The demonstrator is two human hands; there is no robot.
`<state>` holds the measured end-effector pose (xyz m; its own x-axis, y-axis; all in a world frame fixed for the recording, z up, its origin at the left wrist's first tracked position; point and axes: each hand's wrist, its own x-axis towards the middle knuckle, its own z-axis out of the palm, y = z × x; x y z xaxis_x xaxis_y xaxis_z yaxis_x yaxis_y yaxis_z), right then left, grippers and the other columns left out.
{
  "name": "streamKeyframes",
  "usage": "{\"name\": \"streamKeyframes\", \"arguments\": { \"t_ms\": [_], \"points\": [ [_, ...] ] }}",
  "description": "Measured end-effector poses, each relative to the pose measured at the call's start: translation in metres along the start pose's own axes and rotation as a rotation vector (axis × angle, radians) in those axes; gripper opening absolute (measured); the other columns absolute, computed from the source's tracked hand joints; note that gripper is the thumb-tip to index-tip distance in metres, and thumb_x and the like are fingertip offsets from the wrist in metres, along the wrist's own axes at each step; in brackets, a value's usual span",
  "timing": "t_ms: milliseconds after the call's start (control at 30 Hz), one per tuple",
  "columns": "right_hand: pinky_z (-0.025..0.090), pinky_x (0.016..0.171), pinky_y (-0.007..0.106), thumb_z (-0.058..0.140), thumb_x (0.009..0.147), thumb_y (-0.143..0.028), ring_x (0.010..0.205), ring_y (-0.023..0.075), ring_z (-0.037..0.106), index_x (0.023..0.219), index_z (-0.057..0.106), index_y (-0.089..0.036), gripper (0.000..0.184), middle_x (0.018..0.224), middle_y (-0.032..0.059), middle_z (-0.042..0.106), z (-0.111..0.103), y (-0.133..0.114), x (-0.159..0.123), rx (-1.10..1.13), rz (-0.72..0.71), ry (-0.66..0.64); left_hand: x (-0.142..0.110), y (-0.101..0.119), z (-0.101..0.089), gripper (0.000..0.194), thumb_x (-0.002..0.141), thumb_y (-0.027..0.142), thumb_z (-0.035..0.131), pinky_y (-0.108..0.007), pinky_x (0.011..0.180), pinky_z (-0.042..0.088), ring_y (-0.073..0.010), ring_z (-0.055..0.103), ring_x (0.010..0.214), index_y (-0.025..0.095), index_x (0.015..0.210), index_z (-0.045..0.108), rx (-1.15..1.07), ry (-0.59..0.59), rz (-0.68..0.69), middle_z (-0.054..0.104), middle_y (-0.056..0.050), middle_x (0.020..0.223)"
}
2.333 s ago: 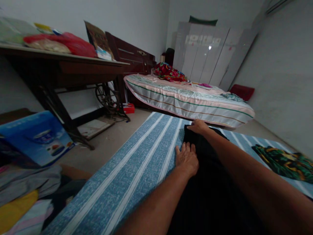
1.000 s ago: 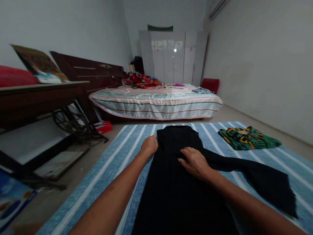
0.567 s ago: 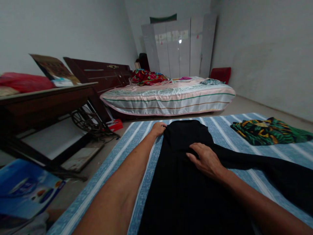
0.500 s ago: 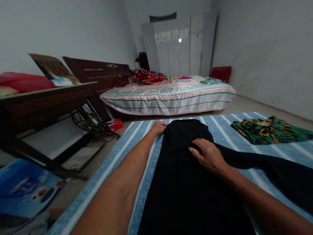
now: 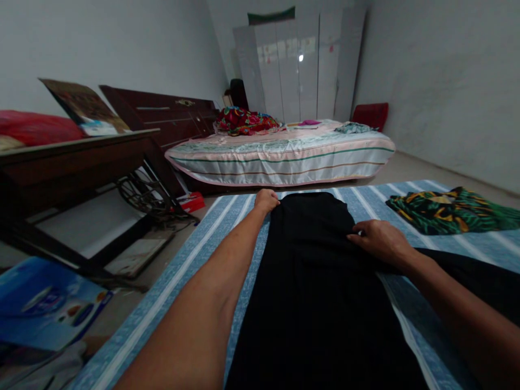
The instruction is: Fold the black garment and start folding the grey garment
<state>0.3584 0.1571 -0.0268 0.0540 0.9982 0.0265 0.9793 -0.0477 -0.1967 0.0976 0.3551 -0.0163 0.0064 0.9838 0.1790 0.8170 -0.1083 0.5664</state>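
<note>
A black garment (image 5: 312, 292) lies spread on the blue-and-white striped cloth (image 5: 195, 246), reaching from the far edge down to the bottom of the view. A long narrow part like a sleeve stretches off to its right, partly behind my right forearm. My left hand (image 5: 267, 201) is closed at the garment's upper left corner, gripping its edge. At the upper right side, my right hand (image 5: 379, 238) pinches the black fabric between thumb and fingers, close to where the narrow part branches off.
Right of the garment lies a folded green, black and yellow patterned cloth (image 5: 455, 211). Beyond stands a bed (image 5: 276, 162). On the left are a sewing machine table (image 5: 73, 149) and a blue box (image 5: 49, 303).
My right hand has moved right, from lying on the garment to pinching its right side. The left hand keeps its hold at the upper left corner.
</note>
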Motion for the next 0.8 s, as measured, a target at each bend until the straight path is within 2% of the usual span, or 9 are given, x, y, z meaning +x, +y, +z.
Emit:
{"name": "streamKeyframes", "arguments": {
  "t_ms": [133, 267, 367, 467, 567, 667, 800],
  "points": [
    [0.034, 0.055, 0.028, 0.049, 0.081, -0.033, 0.067, 0.0207, 0.060, 0.072, 0.066, -0.023, 0.021, 0.067, 0.0039, 0.064, -0.014, 0.003, -0.001, 0.008, 0.004, -0.001, 0.000, 0.001, 0.005, 0.024, 0.056, 0.012, 0.073, -0.022, 0.068, 0.044, -0.0159, 0.061, 0.076, 0.019, 0.079, 0.068, 0.009, 0.059, -0.036, 0.065, 0.002, 0.071],
    [0.033, 0.053, 0.027, 0.052, 0.078, -0.033, 0.059, 0.0170, 0.056, 0.068, 0.065, -0.024, 0.018, 0.062, 0.0015, 0.060, -0.030, 0.010, 0.000, 0.090, -0.007, 0.052, -0.004, -0.001, 0.009, 0.027, 0.057, 0.017, 0.075, -0.023, 0.070, 0.044, -0.0178, 0.061, 0.082, 0.020, 0.083, 0.067, -0.015, 0.069, -0.070, 0.066, 0.000, 0.078],
    [0.031, 0.051, 0.026, 0.058, 0.072, -0.028, 0.054, 0.0147, 0.051, 0.058, 0.060, -0.022, 0.016, 0.054, -0.0002, 0.056, -0.028, 0.016, 0.001, 0.122, -0.020, -0.025, -0.008, -0.004, 0.012, 0.025, 0.058, 0.018, 0.075, -0.024, 0.071, 0.045, -0.0187, 0.061, 0.085, 0.020, 0.081, 0.066, -0.062, 0.058, -0.095, 0.066, -0.001, 0.079],
    [0.030, 0.049, 0.026, 0.059, 0.070, -0.026, 0.049, 0.0120, 0.046, 0.051, 0.053, -0.021, 0.021, 0.048, -0.0030, 0.049, -0.020, 0.017, 0.003, 0.207, -0.039, -0.104, -0.012, -0.006, 0.013, 0.025, 0.059, 0.020, 0.075, -0.024, 0.072, 0.045, -0.0183, 0.060, 0.087, 0.019, 0.082, 0.064, -0.144, 0.037, -0.135, 0.066, -0.001, 0.081],
    [0.029, 0.048, 0.025, 0.060, 0.069, -0.028, 0.048, 0.0107, 0.043, 0.051, 0.048, -0.021, 0.023, 0.047, -0.0045, 0.045, -0.016, 0.019, 0.003, 0.298, -0.029, -0.122, -0.017, -0.007, 0.009, 0.021, 0.069, 0.028, 0.070, -0.023, 0.065, 0.047, -0.0165, 0.062, 0.079, 0.016, 0.083, 0.061, -0.276, -0.034, -0.206, 0.065, -0.003, 0.080],
    [0.029, 0.047, 0.025, 0.062, 0.066, -0.029, 0.047, 0.0100, 0.041, 0.052, 0.047, -0.020, 0.022, 0.047, -0.0048, 0.044, -0.017, 0.022, 0.003, 0.366, -0.030, -0.164, -0.021, -0.008, -0.001, 0.018, 0.079, 0.033, 0.061, -0.024, 0.059, 0.049, -0.0138, 0.062, 0.066, 0.015, 0.081, 0.058, -0.427, -0.158, -0.285, 0.065, -0.004, 0.073],
    [0.028, 0.045, 0.024, 0.064, 0.064, -0.042, 0.047, 0.0093, 0.038, 0.055, 0.047, -0.020, 0.029, 0.048, -0.0054, 0.042, -0.018, 0.023, 0.001, 0.505, -0.066, -0.225, -0.024, -0.010, -0.012, 0.013, 0.078, 0.024, 0.062, -0.022, 0.054, 0.048, -0.0107, 0.058, 0.054, 0.014, 0.073, 0.056, -0.543, -0.268, -0.361, 0.062, -0.002, 0.062]
  ]
}}
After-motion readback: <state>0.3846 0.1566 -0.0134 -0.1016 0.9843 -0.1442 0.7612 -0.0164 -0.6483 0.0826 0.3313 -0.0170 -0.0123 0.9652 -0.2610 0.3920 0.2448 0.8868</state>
